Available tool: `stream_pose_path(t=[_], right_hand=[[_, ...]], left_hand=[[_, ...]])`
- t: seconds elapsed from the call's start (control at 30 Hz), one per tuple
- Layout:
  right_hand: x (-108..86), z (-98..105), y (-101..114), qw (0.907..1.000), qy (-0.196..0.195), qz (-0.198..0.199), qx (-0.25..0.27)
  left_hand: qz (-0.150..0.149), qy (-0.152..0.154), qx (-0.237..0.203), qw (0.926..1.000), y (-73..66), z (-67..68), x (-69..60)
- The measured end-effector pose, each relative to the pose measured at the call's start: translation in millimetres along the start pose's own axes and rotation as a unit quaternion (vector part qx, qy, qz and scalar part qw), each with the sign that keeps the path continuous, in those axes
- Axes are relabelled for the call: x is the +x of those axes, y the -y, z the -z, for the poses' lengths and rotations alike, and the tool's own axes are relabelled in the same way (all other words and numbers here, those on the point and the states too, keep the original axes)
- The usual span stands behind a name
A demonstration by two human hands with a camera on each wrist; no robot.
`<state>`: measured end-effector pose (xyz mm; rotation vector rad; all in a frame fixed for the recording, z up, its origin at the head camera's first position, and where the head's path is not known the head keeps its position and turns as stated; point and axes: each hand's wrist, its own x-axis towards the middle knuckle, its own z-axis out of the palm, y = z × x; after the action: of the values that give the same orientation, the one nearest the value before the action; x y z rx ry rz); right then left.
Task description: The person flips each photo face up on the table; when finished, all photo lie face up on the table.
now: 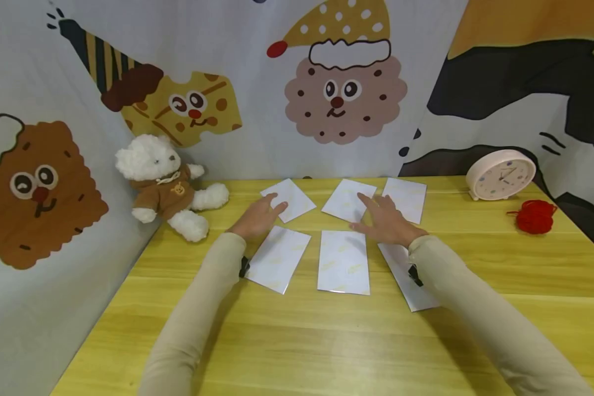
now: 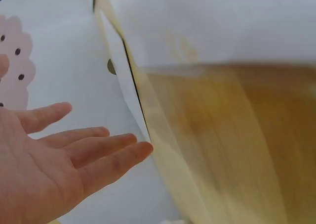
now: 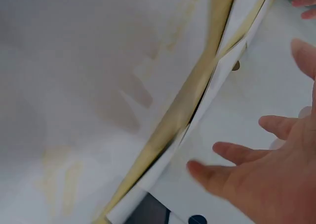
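Observation:
Several white rectangular cards with faint yellow print lie on the wooden table in two rows. In the head view my left hand (image 1: 257, 218) hovers by the back left card (image 1: 293, 202), fingers spread; the left wrist view shows that palm (image 2: 44, 169) holding nothing. A front left card (image 1: 279, 258) lies below this wrist. My right hand (image 1: 387, 221), also spread, is over the back middle card (image 1: 344, 199) and beside the back right card (image 1: 410, 197). Beneath the right forearm lies a partly hidden card (image 1: 411, 286). Between the arms is the front middle card (image 1: 344, 264).
A white plush bear (image 1: 165, 190) in a brown hoodie sits at the table's left edge. At the back right stand a pink alarm clock (image 1: 502, 175) and a ball of red yarn (image 1: 535, 216). A cartoon-printed cloth (image 1: 257, 159) hangs behind the table (image 1: 297, 341).

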<state>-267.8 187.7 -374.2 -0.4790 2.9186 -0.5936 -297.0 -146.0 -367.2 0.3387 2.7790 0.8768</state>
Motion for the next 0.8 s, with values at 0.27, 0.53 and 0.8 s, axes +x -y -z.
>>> stream_pose_path(t=[0.27, 0.53, 0.8], right_hand=[[22.2, -6.2, 2.1, 0.9976, 0.001, 0.022, 0.066], [44.0, -11.4, 26.8, 0.9900, -0.017, 0.011, 0.140], [70.1, -16.9, 58.3, 0.9841, -0.005, 0.004, 0.178]], left_hand=[[0.066, -0.021, -0.147, 0.9868, -4.7, 3.2, 12.5], [0.120, -0.010, -0.284, 0.9511, -10.4, 4.9, 23.7], [0.129, 0.005, -0.312, 0.9412, -15.6, 13.4, 24.4]])
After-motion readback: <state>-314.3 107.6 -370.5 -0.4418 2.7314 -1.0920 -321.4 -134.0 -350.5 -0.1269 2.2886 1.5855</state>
